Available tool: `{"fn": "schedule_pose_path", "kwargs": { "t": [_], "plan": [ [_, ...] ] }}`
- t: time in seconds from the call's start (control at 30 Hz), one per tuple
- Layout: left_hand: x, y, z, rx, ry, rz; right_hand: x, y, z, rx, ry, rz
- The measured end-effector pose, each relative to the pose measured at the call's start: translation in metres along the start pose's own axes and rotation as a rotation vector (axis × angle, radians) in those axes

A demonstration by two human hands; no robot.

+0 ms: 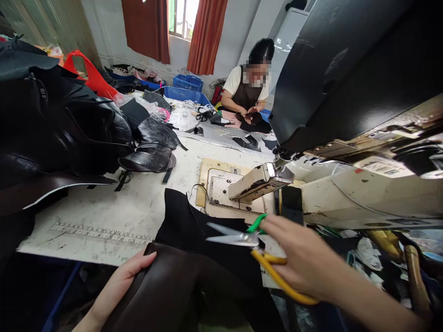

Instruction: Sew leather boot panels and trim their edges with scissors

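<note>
My left hand (129,272) grips the edge of a dark brown leather piece (169,276), thumb on top and the other fingers hidden underneath. Black fabric (180,214) joins or lies against this piece and spreads over the table edge. In my right hand (304,258) is a pair of scissors (249,239) with green and yellow handles. Their blades are parted and point left, above the black fabric. Just beyond is the sewing machine's arm (252,182) on its metal plate.
The dark machine head (328,69) hangs at upper right. Black leather pieces (62,133) are heaped on the left. A printed ruler (100,235) marks the white table (138,207). Across the table, a co-worker (249,87) handles dark pieces. Scraps (374,258) lie at lower right.
</note>
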State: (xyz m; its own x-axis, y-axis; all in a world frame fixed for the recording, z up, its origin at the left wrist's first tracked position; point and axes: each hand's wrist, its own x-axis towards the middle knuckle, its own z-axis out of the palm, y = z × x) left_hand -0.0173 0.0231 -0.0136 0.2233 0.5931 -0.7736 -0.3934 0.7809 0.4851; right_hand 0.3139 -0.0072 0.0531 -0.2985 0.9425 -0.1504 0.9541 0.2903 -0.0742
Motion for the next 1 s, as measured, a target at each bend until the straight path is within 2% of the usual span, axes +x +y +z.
{"fn": "schedule_pose_path", "kwargs": {
  "t": [0.03, 0.13, 0.27, 0.4, 0.63, 0.73, 0.9, 1.0],
  "plan": [
    [-0.001, -0.001, 0.002, -0.01, 0.005, -0.016, 0.004, -0.013, 0.009, 0.057, -0.033, -0.026],
    [-0.003, -0.006, 0.004, -0.044, -0.03, -0.081, 0.018, -0.041, 0.042, 0.064, 0.019, -0.114],
    [-0.002, -0.009, 0.001, -0.072, -0.042, -0.072, 0.024, -0.045, 0.068, 0.042, 0.135, -0.138],
    [-0.002, -0.007, 0.0, -0.072, -0.045, -0.076, 0.025, -0.04, 0.069, 0.049, 0.19, -0.148],
    [-0.003, -0.006, 0.004, -0.009, -0.03, -0.005, 0.028, -0.039, 0.073, 0.037, 0.171, -0.183],
    [-0.003, -0.006, 0.004, -0.018, -0.021, -0.03, 0.028, -0.039, 0.075, 0.049, 0.172, -0.198],
    [-0.002, -0.004, 0.001, -0.084, -0.059, -0.117, 0.029, -0.034, 0.072, 0.195, 0.077, -0.14],
    [0.004, -0.005, -0.005, -0.044, -0.003, -0.097, 0.027, -0.023, 0.069, 0.221, 0.014, -0.112]
  ]
}}
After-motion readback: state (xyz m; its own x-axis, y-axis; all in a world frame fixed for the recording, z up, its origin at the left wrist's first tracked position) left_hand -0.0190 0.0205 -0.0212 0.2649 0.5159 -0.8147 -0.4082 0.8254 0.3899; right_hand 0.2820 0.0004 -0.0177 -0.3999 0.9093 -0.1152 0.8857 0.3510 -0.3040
